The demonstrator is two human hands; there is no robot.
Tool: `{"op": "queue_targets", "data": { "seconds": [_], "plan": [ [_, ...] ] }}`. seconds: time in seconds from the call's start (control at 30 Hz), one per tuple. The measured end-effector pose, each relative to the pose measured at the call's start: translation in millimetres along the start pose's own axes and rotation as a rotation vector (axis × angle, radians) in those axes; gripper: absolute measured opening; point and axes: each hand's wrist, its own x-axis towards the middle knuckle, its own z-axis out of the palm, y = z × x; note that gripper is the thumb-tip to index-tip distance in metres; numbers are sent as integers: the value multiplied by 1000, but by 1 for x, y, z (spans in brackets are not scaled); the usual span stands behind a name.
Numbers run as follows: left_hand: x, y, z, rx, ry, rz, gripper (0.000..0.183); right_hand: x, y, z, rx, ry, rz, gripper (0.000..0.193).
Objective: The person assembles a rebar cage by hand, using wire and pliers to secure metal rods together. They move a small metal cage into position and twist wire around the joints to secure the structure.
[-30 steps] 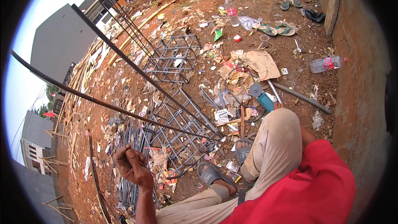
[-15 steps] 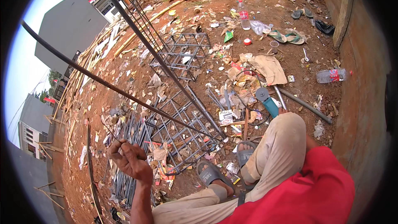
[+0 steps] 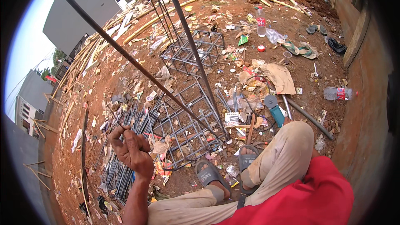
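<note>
In the head view, the person's left hand (image 3: 131,149), at lower left of the frame, has its grip pinched together on a thin wire (image 3: 114,113), while the right hand (image 3: 286,120), mostly hidden behind the knee (image 3: 295,139), meets the blue grinder (image 3: 276,115) right of centre, how closed its grip is impossible to tell.

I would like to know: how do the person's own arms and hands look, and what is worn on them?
The left hand wears no visible glove, and the left forearm shows no sleeve or watch. On the right, a red sleeve covers the upper arm; the right hand is mostly hidden behind the knee, so I cannot tell what it wears.
</note>
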Motion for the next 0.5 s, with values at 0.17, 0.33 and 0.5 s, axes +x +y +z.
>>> {"op": "queue_targets", "data": {
  "seconds": [0.17, 0.33, 0.5],
  "plan": [
    [-2, -4, -6, -2, 42, -7, 9, 0, 1, -6, -14, -6, -1, 51],
    [-4, -6, -7, -1, -8, 27, 10, -4, 4, -8, -28, -23, 13, 53],
    [-6, -6, -8, 5, -26, 49, 10, -14, 13, -12, -32, -35, 31, 54]
  ]
}}
